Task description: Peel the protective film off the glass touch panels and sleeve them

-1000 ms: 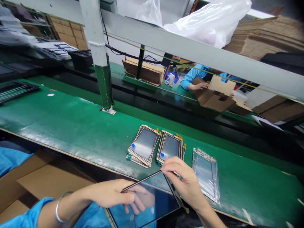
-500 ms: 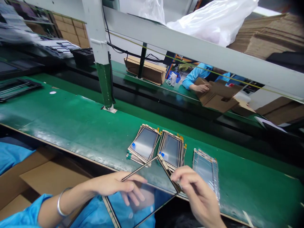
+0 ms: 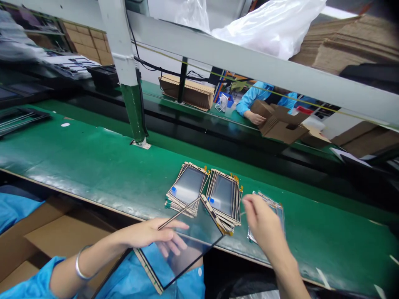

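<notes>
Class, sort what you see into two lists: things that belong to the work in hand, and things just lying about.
Probably in the work:
left hand, holding a glass panel
right hand, off that panel, beside a second panel
left stack and middle stack of panels
green bench

Probably lying about:
plastic bag
cardboard stack
white disc
open carton

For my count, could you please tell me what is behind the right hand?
Behind the right hand, a framed panel lies on the green bench. Its top and right edges partly show; its middle is covered and cannot be seen.
</notes>
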Available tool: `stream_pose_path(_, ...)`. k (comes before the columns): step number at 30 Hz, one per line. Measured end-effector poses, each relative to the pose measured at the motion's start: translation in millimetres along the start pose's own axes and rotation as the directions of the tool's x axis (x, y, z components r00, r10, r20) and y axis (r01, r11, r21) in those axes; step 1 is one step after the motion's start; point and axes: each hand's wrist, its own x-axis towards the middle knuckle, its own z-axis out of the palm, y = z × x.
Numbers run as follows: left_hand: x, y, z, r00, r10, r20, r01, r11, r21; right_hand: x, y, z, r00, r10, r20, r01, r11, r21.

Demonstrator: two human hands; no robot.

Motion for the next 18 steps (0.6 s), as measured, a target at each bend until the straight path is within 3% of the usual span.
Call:
stream_pose_path(2, -1.7, -0.7, 3.3, 0.999, -0.009, 0.039, 0.006, 0.996, 0.086, 10.3, -27.8, 7.3, 0.959, -0.253, 0.129, 0.225, 0.954, 0.199)
stream_pose_path(5, -5.5, -0.4, 6.7, 0.998, -0.002, 0.059, -0.009, 0.984, 0.179, 17.0, -50.2, 8.9, 0.872, -0.431, 0.232, 0.360, 0.886, 0.292)
stream_pose_path(13, -9.2, 1.8, 9.5, 0.999, -0.015, 0.047, 0.003, 0.968, 0.250, 24.4, -51.8, 1.1, 0.751, -0.584, 0.308, 0.553, 0.811, 0.189)
stream_pose_path(16, -4.2, -0.6, 9.7, 0.999, -0.020, 0.035, 0.012, 0.974, 0.227, 20.5, -50.9, 8.6, 0.722, -0.644, 0.254, 0.650, 0.757, 0.072)
stream_pose_path(18, 2.3, -3.2, 7.9, 0.999, -0.016, 0.030, 0.011, 0.990, 0.143, 7.9, -44.0, 10.3, 0.727, -0.664, 0.175, 0.669, 0.742, 0.039)
